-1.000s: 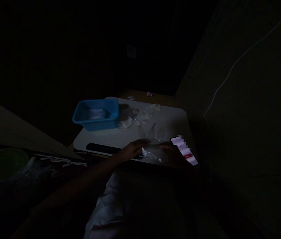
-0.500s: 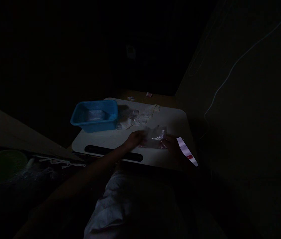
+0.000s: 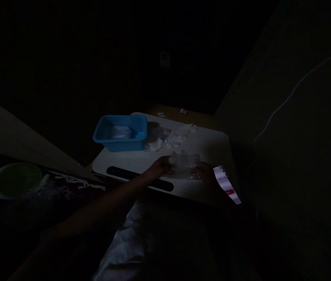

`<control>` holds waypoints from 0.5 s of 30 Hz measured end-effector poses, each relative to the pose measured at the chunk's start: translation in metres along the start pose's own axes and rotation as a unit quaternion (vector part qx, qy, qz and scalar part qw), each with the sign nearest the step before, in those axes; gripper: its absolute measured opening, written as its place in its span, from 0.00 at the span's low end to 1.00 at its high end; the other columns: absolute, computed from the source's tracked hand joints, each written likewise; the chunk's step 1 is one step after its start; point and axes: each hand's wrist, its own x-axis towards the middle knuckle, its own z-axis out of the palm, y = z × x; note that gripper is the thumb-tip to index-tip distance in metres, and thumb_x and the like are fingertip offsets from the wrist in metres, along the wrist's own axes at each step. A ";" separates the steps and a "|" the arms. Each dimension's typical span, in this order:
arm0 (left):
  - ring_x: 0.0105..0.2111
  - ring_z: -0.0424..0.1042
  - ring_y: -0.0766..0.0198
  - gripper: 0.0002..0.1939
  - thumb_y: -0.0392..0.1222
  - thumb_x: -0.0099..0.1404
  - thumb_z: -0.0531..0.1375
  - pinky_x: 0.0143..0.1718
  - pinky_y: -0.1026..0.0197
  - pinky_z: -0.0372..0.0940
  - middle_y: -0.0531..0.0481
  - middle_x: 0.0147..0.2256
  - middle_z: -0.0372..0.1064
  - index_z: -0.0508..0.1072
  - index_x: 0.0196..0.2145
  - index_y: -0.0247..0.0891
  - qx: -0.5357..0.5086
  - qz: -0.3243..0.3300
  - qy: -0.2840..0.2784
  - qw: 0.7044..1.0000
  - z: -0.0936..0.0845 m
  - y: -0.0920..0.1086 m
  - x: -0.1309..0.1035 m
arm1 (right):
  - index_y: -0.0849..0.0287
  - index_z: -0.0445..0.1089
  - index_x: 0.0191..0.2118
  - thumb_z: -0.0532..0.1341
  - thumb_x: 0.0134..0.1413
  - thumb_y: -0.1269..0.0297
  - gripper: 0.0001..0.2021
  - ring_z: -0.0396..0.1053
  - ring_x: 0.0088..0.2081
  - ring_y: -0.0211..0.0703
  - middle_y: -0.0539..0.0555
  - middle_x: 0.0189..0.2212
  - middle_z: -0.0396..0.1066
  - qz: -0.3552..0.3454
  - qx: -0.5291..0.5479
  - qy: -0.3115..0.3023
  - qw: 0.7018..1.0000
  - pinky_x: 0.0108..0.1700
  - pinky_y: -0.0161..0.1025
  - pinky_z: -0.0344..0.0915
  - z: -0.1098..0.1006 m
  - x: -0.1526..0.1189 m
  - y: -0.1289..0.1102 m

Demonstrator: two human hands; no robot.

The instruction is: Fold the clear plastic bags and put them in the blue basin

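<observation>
A clear plastic bag (image 3: 184,162) is stretched between my two hands just above the white table (image 3: 212,144). My left hand (image 3: 162,167) is closed on its left side. At the right side my right hand (image 3: 203,171) grips the bag, with something reddish showing near its fingers. The room is very dark, so the bag's contents cannot be made out. Beyond my hands lie crumpled clear wrappers and pale scraps (image 3: 161,140). A blue plastic basin (image 3: 124,145) stands at the table's left, with a clear, pale packet (image 3: 120,132) in it.
A lit phone screen (image 3: 226,185) glows beside my right wrist. The table has a dark slot (image 3: 139,178) along its near edge. A green basket (image 3: 17,180) stands at lower left. A pale cable (image 3: 288,97) runs along the right wall. Small litter (image 3: 183,111) lies behind the table.
The view has shifted slightly, so the table and basin sit farther right. The bag between my hands has changed shape and looks blurred; both hands still hold it.
</observation>
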 end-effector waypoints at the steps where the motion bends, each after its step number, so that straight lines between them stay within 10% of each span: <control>1: 0.26 0.73 0.66 0.33 0.29 0.50 0.63 0.29 0.62 0.68 0.48 0.35 0.71 0.56 0.52 0.37 0.022 0.021 0.007 1.000 -0.002 -0.003 0.002 | 0.58 0.66 0.25 0.56 0.38 0.59 0.09 0.71 0.26 0.45 0.51 0.20 0.71 0.011 0.008 -0.020 1.000 0.28 0.40 0.67 0.002 0.000 -0.001; 5: 0.22 0.69 0.72 0.32 0.21 0.44 0.59 0.24 0.70 0.66 0.58 0.25 0.67 0.61 0.48 0.36 0.134 0.082 0.056 0.986 -0.005 -0.012 0.014 | 0.58 0.66 0.28 0.55 0.40 0.57 0.11 0.71 0.26 0.44 0.51 0.21 0.72 0.019 0.000 -0.050 0.999 0.28 0.39 0.67 0.005 -0.003 -0.004; 15: 0.20 0.68 0.70 0.25 0.20 0.44 0.54 0.21 0.71 0.63 0.59 0.22 0.66 0.65 0.41 0.34 0.264 0.108 0.075 0.955 -0.001 -0.006 0.021 | 0.60 0.68 0.43 0.54 0.39 0.62 0.21 0.68 0.29 0.44 0.52 0.25 0.72 -0.065 -0.242 0.110 0.962 0.36 0.42 0.65 -0.015 -0.020 -0.005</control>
